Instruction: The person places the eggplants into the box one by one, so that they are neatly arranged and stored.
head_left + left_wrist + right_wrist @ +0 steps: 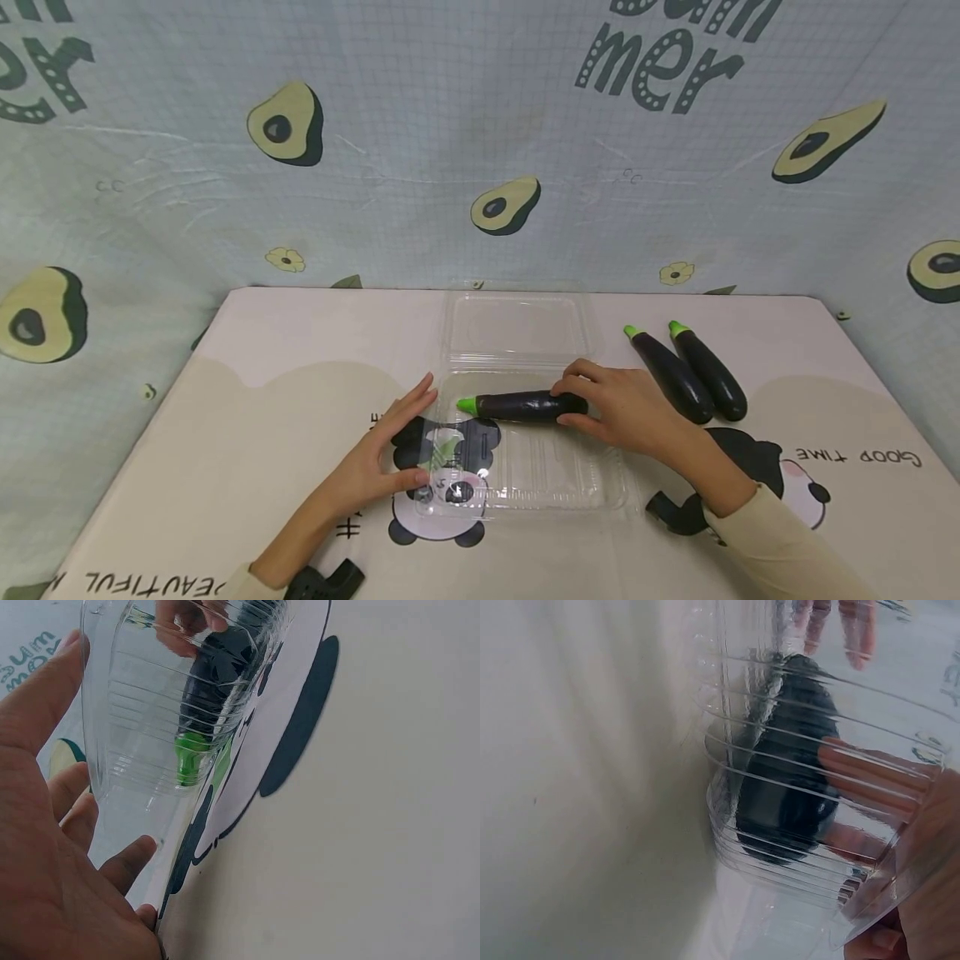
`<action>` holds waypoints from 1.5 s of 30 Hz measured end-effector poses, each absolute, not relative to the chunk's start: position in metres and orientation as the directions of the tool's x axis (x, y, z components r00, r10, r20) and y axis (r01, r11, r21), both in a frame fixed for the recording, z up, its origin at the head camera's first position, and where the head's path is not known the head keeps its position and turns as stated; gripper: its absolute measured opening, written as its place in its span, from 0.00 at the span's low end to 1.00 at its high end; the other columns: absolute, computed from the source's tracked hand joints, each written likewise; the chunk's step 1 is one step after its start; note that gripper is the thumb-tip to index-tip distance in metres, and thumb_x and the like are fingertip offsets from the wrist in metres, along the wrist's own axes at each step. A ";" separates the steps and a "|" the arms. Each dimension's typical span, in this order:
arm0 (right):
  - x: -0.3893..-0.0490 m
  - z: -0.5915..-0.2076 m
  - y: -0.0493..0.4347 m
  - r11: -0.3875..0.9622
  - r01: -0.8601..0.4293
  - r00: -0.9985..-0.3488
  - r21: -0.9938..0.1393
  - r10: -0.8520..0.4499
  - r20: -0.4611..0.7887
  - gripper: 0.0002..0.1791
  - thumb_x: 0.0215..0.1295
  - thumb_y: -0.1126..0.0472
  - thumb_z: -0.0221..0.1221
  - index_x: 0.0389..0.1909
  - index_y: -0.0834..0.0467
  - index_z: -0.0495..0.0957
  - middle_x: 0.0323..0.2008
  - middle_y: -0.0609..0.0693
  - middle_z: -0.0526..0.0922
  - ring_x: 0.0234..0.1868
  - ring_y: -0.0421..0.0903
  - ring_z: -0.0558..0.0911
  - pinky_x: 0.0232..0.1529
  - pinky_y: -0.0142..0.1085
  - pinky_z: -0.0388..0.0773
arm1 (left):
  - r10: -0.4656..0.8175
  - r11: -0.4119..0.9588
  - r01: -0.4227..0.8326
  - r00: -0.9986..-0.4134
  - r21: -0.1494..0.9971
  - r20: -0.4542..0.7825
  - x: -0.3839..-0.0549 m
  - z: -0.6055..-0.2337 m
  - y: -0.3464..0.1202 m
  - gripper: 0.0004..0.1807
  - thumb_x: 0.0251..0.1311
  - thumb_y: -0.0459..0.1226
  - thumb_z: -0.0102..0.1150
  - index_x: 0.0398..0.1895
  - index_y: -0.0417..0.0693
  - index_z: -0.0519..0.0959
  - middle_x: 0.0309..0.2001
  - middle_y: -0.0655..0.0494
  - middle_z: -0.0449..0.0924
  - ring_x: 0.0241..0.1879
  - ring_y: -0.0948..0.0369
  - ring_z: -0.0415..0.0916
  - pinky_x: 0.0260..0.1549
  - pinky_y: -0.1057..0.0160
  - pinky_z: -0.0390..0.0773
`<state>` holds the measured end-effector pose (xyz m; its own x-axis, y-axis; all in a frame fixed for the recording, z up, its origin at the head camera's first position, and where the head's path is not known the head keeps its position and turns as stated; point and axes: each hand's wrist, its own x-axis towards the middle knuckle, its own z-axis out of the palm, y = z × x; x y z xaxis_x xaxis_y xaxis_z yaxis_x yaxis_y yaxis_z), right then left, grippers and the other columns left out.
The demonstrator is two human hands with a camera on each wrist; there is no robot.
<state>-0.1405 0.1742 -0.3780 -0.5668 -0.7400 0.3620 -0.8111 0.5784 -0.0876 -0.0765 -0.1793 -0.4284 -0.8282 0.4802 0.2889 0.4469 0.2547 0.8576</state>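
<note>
A clear plastic clamshell container [551, 475] lies with its lid laid back, and inside it, near the hinge, is a dark eggplant [517, 406] with a green stem end pointing left. My right hand [618, 408] holds this eggplant by its thick right end; through the clear wall in the right wrist view, fingertips [855, 769] meet its side. At the container's left side is my left hand [378, 458], thumb and fingers spread along the rim. In the left wrist view the eggplant's green end [191, 757] shows through the ribbed plastic.
Two more eggplants, one [671, 375] beside the other [708, 371], lie on the table right of the container, beyond my right forearm. A printed cloth covers the table [225, 467]. Behind it hangs an avocado-patterned curtain [405, 167].
</note>
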 end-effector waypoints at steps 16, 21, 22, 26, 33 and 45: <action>-0.139 -0.377 0.176 0.572 -0.815 -0.559 -0.094 -0.732 0.388 0.18 0.53 0.50 0.69 0.43 0.50 0.79 0.40 0.42 0.76 0.22 0.34 0.74 0.20 0.28 0.71 | 0.476 0.260 0.459 -0.827 0.850 0.301 -0.075 -0.426 -0.178 0.48 0.47 0.42 0.70 0.73 0.49 0.58 0.76 0.54 0.45 0.72 0.40 0.40 0.59 0.27 0.39; -0.137 -0.375 0.177 0.569 -0.817 -0.555 -0.098 -0.726 0.407 0.18 0.52 0.53 0.70 0.44 0.50 0.79 0.41 0.43 0.77 0.22 0.36 0.76 0.20 0.29 0.72 | 0.473 0.268 0.458 -0.829 0.848 0.298 -0.075 -0.428 -0.178 0.47 0.47 0.41 0.70 0.72 0.47 0.59 0.76 0.55 0.45 0.72 0.40 0.40 0.59 0.27 0.39; -0.136 -0.375 0.177 0.568 -0.817 -0.553 -0.097 -0.725 0.410 0.18 0.52 0.53 0.70 0.44 0.50 0.79 0.41 0.43 0.77 0.22 0.36 0.76 0.20 0.29 0.72 | 0.473 0.269 0.459 -0.829 0.847 0.299 -0.075 -0.428 -0.178 0.47 0.47 0.41 0.70 0.72 0.47 0.59 0.76 0.55 0.45 0.72 0.40 0.40 0.59 0.26 0.39; -0.134 -0.371 0.179 0.573 -0.815 -0.549 -0.089 -0.714 0.434 0.18 0.53 0.53 0.69 0.45 0.51 0.79 0.42 0.43 0.78 0.19 0.35 0.75 0.17 0.26 0.69 | 0.477 0.270 0.462 -0.826 0.845 0.299 -0.075 -0.430 -0.179 0.47 0.48 0.43 0.69 0.73 0.51 0.58 0.76 0.55 0.45 0.72 0.41 0.40 0.59 0.27 0.39; -0.130 -0.364 0.189 0.609 -0.787 -0.568 -0.097 -0.654 0.500 0.17 0.61 0.49 0.63 0.48 0.51 0.79 0.45 0.44 0.79 0.18 0.35 0.73 0.14 0.26 0.63 | 0.482 0.272 0.476 -0.820 0.836 0.310 -0.075 -0.430 -0.179 0.47 0.49 0.43 0.69 0.73 0.50 0.58 0.76 0.54 0.45 0.73 0.44 0.41 0.59 0.26 0.42; -0.122 -0.354 0.212 0.691 -0.705 -0.632 -0.161 -0.508 0.585 0.25 0.68 0.37 0.50 0.50 0.51 0.78 0.41 0.44 0.77 0.18 0.32 0.62 0.12 0.25 0.56 | 0.486 0.261 0.461 -0.822 0.848 0.297 -0.076 -0.431 -0.180 0.47 0.52 0.48 0.67 0.73 0.50 0.57 0.76 0.56 0.44 0.73 0.46 0.40 0.58 0.26 0.43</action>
<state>-0.1223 0.2116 -0.3545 -0.6316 -0.5085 0.5853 -0.7050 0.6908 -0.1607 -0.0760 -0.1804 -0.4313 -0.8218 0.4862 0.2972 0.4611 0.2610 0.8481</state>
